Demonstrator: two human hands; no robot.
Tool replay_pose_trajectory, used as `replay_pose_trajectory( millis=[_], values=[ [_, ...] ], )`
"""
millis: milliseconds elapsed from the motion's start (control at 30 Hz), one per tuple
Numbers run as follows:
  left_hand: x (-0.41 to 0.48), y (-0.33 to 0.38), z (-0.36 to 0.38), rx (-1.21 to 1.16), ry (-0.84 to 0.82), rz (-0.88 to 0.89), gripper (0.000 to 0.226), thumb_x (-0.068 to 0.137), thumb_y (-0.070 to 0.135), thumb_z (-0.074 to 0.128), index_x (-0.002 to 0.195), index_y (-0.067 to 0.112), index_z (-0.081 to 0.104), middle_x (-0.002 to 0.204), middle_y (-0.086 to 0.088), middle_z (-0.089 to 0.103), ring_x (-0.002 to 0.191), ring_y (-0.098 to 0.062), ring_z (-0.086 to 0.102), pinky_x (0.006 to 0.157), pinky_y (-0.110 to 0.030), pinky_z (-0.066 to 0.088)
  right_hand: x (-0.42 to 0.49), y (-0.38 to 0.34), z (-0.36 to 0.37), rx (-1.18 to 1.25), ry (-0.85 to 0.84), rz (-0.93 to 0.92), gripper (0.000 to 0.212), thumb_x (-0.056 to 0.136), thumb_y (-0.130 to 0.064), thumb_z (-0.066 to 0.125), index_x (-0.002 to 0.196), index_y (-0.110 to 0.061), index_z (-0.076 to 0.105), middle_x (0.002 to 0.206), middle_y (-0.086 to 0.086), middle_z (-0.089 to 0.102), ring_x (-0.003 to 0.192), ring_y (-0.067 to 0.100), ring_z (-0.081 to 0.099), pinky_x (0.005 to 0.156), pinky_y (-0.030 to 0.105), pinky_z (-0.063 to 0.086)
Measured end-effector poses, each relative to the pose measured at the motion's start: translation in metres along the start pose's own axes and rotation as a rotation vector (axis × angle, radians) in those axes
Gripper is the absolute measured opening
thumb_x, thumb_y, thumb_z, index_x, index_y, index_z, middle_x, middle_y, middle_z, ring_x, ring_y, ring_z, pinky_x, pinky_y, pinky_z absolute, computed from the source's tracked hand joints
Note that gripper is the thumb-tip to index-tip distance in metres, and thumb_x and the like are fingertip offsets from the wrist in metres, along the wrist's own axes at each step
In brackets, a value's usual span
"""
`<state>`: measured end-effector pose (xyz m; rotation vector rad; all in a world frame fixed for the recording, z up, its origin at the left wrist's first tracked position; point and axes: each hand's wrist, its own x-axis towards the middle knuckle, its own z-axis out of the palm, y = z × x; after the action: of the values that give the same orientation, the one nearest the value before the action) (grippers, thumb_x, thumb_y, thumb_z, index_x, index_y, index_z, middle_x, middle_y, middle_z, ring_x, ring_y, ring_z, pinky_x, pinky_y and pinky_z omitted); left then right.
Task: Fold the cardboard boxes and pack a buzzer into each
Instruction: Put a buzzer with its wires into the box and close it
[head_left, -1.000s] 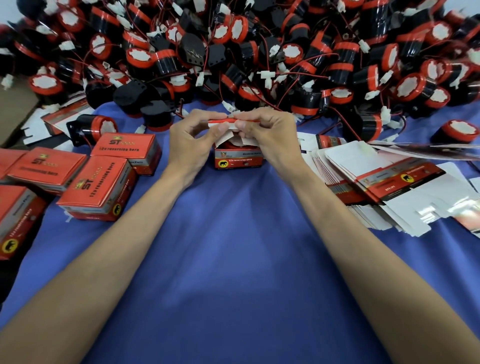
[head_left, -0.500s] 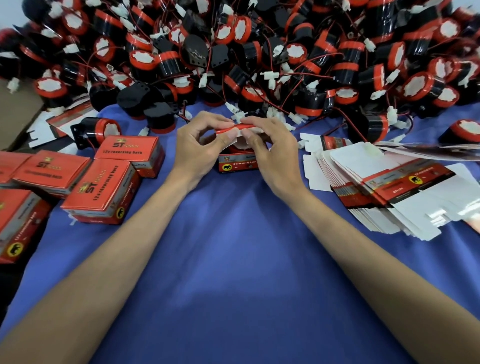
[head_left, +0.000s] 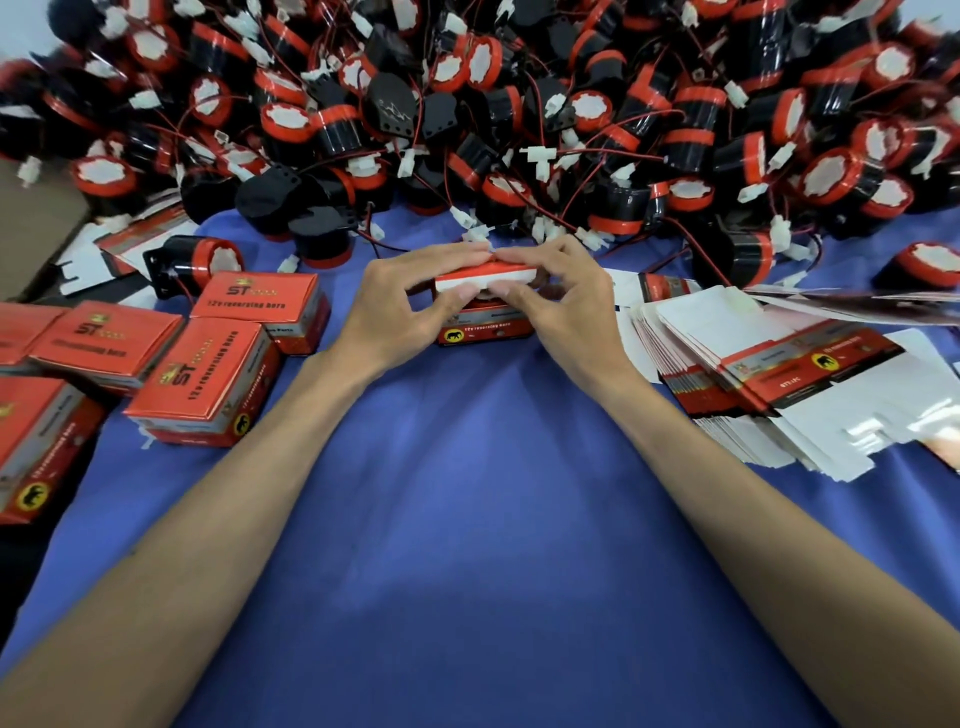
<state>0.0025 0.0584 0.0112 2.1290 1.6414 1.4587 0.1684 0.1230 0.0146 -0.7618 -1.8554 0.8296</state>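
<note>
Fingertips (head_left: 458, 297) of both hands clenched on the white-edged red lid flap (head_left: 485, 276) of a small red-and-white printed cardboard box (head_left: 485, 332): thumbs under the flap's edge, forefingers over its top. Left hand (head_left: 400, 306) pinching from the left, right hand (head_left: 569, 306) from the right, thumbs almost touching at the middle. Box standing on the blue cloth table cover (head_left: 467, 545), front face with a yellow animal badge towards the camera. Inside hidden by flap and fingers, so no telling whether filled.

Behind the knuckles, hardly any gap: white plug connectors and red wires of a big heap of black cylindrical plastic buzzers with red rims (head_left: 519, 119) reaching right up to the forefingers. To the left, near but apart, a cluster of closed red printed cardboard boxes (head_left: 202, 384), with one lone black-and-red buzzer (head_left: 200, 262) lying on its side beyond them. To the right, just beside the wrist, a fanned stack of flat white-and-red unfolded box blanks (head_left: 779, 384). Towards the body, a broad bare stretch of blue cloth between the forearms.

Far left, a brown cardboard sheet (head_left: 36, 223), cropped by the frame. Closed boxes at the left edge, blanks at the right edge and heap at the top all cut off. Upper corners blurred, smaller print on the boxes hard to read.
</note>
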Motion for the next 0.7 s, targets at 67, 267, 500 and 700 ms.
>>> replay_pose_trajectory(
  millis=[67,267,500,700],
  values=[
    [-0.0016,0.0001,-0.0016,0.029,-0.024,0.028,0.033,0.089,0.011,0.064,0.120,-0.001,0.063,0.124,-0.007,0.062,0.121,-0.021,0.058,0.102,-0.038,0.048,0.0000,0.0016,-0.0033,0.033,-0.040,0.013,0.028,0.080,-0.010,0.076,0.107,-0.010,0.072,0.091,0.006,0.052,0.085,0.019,0.056,0.075,0.027,0.048],
    [-0.0028,0.0001,-0.0053,0.050,-0.076,0.018,0.035,0.089,0.011,0.064,0.120,-0.005,0.063,0.127,-0.015,0.061,0.124,-0.024,0.056,0.103,-0.041,0.047,-0.0001,0.0036,-0.0057,0.020,-0.085,-0.002,0.028,0.081,-0.006,0.073,0.109,-0.008,0.072,0.086,0.005,0.049,0.080,0.013,0.050,0.072,0.022,0.042],
    [-0.0024,0.0009,-0.0075,-0.011,-0.088,-0.026,0.033,0.089,0.009,0.062,0.118,-0.007,0.062,0.126,-0.013,0.060,0.123,-0.025,0.056,0.104,-0.035,0.047,0.0010,0.0028,-0.0083,-0.057,-0.113,-0.046,0.026,0.083,-0.004,0.071,0.109,-0.003,0.071,0.083,0.006,0.048,0.079,0.013,0.048,0.072,0.019,0.039],
    [-0.0028,0.0055,-0.0054,0.056,-0.072,0.028,0.033,0.087,0.005,0.063,0.117,-0.007,0.063,0.124,-0.017,0.062,0.121,-0.027,0.057,0.103,-0.039,0.047,-0.0033,0.0012,-0.0057,-0.134,-0.021,-0.117,0.023,0.082,-0.004,0.071,0.106,-0.004,0.073,0.078,0.009,0.053,0.075,0.014,0.049,0.070,0.015,0.039]
  ],
)
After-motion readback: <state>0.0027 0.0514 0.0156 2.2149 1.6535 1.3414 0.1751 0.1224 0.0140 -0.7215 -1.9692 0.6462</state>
